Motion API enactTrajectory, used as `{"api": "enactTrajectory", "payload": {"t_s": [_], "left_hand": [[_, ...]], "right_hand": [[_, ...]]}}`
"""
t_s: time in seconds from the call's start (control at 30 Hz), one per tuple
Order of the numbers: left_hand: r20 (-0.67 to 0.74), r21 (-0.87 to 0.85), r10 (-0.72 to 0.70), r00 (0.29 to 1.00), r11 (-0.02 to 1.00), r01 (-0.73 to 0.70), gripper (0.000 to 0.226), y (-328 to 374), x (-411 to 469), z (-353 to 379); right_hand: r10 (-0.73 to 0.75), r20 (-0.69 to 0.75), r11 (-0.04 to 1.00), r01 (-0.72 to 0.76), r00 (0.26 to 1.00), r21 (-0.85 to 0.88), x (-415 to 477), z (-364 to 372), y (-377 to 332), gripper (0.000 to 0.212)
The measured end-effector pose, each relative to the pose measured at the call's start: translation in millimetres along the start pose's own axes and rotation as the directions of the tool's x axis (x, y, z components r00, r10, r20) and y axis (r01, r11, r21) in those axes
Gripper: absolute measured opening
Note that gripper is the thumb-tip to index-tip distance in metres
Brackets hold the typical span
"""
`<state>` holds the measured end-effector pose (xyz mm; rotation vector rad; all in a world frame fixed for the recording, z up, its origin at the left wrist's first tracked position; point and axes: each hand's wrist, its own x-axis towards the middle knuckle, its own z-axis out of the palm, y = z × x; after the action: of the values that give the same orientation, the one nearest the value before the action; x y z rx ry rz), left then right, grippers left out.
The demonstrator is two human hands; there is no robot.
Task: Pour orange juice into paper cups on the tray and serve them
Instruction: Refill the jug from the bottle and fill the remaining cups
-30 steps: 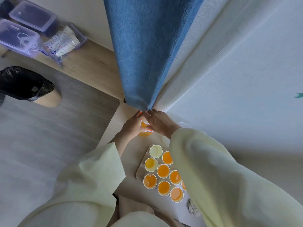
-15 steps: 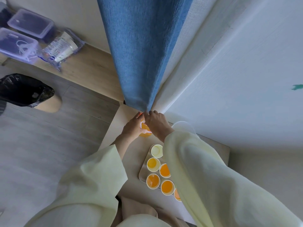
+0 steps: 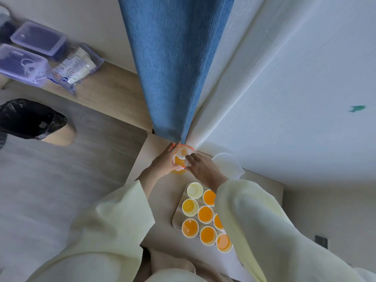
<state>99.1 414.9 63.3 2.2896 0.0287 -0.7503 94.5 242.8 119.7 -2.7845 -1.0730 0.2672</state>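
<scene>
A person's left hand wraps its fingers round the side of an upright orange juice bottle at the table's far corner, below a blue curtain. The right hand has its fingertips bunched at the open neck; whether they pinch anything cannot be told. Filled paper cups stand on the tray nearby.

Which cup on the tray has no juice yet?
The paper cup at the far left corner of the tray, nearest the juice bottle: its inside shows pale, the others orange or yellow.
</scene>
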Motion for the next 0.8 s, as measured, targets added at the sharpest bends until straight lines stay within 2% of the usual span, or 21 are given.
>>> {"api": "enactTrajectory", "payload": {"t_s": [0.07,0.17,0.23,0.3,0.4,0.47,0.5,0.6,0.7,0.8], "left_hand": [[0.002,-0.084,0.014,1.0,0.996,-0.014,0.102,-3.5,-6.4,-0.5],[-0.058,-0.205,-0.004,0.998,0.979,-0.008,0.095,-8.6,-21.2,-0.7],[-0.068,-0.222,-0.047,0.997,0.975,0.031,0.085,-12.9,-30.2,-0.5],[-0.057,-0.169,-0.1,0.993,0.982,0.089,0.078,-19.0,-36.8,0.9],[-0.05,-0.128,-0.168,0.985,0.979,0.16,0.071,-23.3,-42.9,3.0],[-0.037,-0.112,-0.221,0.975,0.97,0.216,0.063,-19.5,-46.1,3.5],[-0.032,-0.11,-0.246,0.969,0.964,0.241,0.059,-16.0,-48.9,3.1],[0.005,-0.156,-0.313,0.95,0.938,0.31,0.047,-11.9,-57.6,4.4],[0.025,-0.248,-0.387,0.922,0.891,0.381,0.043,-16.4,-68.1,5.6],[0.058,-0.299,-0.438,0.897,0.85,0.434,0.048,-19.9,-75.9,5.5]], "right_hand": [[-0.038,-0.022,0.999,0.038,0.999,0.011,-7.6,7.2,-7.9,0.038],[-0.047,-0.057,0.999,0.047,0.997,-0.005,-15.3,12.4,-14.5,0.029],[-0.017,0.056,0.999,0.018,0.998,-0.027,-16.7,16.6,-17.5,0.041],[0.057,0.166,0.998,-0.063,0.984,0.027,-15.3,12.6,-20.7,0.042],[0.113,0.363,0.99,-0.136,0.925,0.037,-9.1,7.3,-24.0,0.048],[0.107,0.438,0.98,-0.168,0.892,0.103,-3.0,0.4,-30.9,0.046],[0.126,0.466,0.955,-0.235,0.876,0.183,1.1,-3.9,-35.7,0.042],[0.182,0.551,0.757,-0.474,0.815,0.451,21.8,-17.2,-48.6,0.034],[0.266,0.533,0.58,-0.575,0.803,0.577,38.9,-34.9,-49.6,0.032],[0.371,0.508,0.321,-0.621,0.777,0.715,46.2,-57.1,-41.4,0.02]]}}
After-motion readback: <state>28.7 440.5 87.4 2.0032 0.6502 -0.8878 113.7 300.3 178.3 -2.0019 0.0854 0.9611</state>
